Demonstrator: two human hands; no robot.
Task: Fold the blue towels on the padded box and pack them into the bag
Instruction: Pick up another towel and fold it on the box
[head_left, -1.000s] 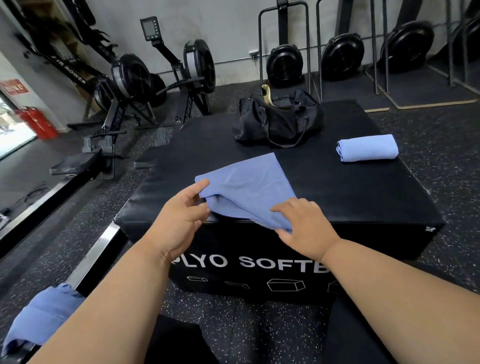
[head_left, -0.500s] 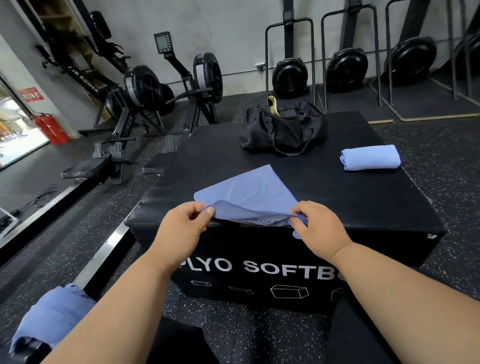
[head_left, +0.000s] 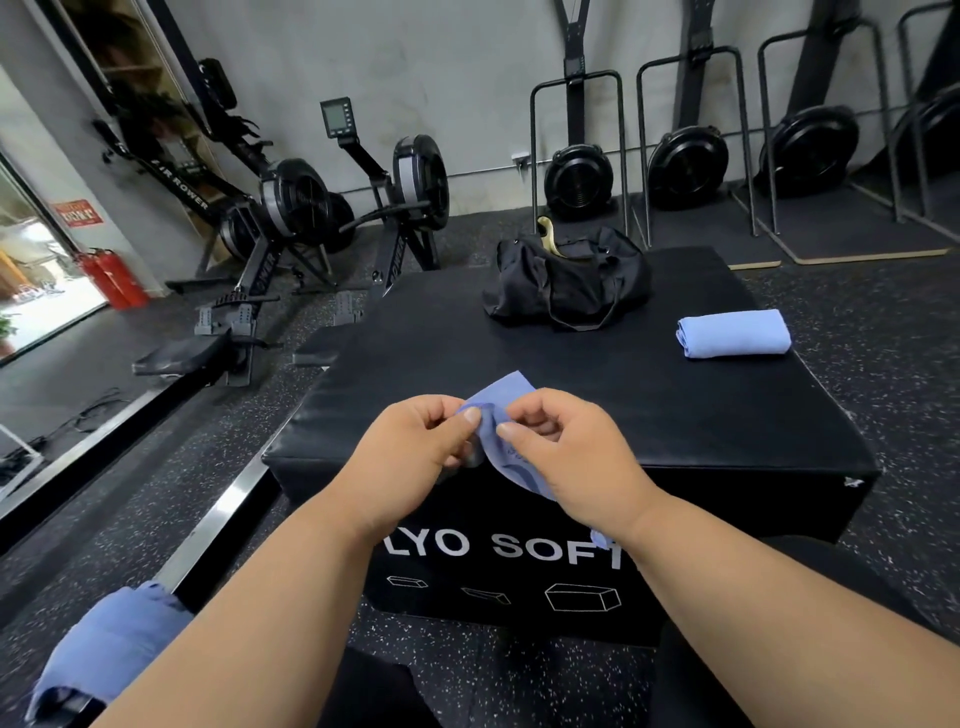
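Low in the lower left corner of the frame a soft, crumpled blue towel (head_left: 111, 644) lies bunched up, waiting its turn. Moving toward the centre, the left hand (head_left: 415, 457) pinches an edge of the thin blue towel (head_left: 506, 395) between thumb and curled fingers, and the right hand (head_left: 571, 457) pinches the same edge just beside it, so the two grips almost touch. The cloth hangs limp and smooth, draping down between and behind the hands in front of the near edge of the padded box (head_left: 675, 415), its matte black vinyl top flat and slightly dimpled. I'd judge the coming move turns on this: the towel hangs straight down from the pinches, equally near to both hands, so they would need to part along the edge to open it. Farther back, upper centre, the slouched black duffel bag (head_left: 566, 283) sits open-topped. Toward the right, a neatly folded towel (head_left: 735, 334) lies long axis across the frame.
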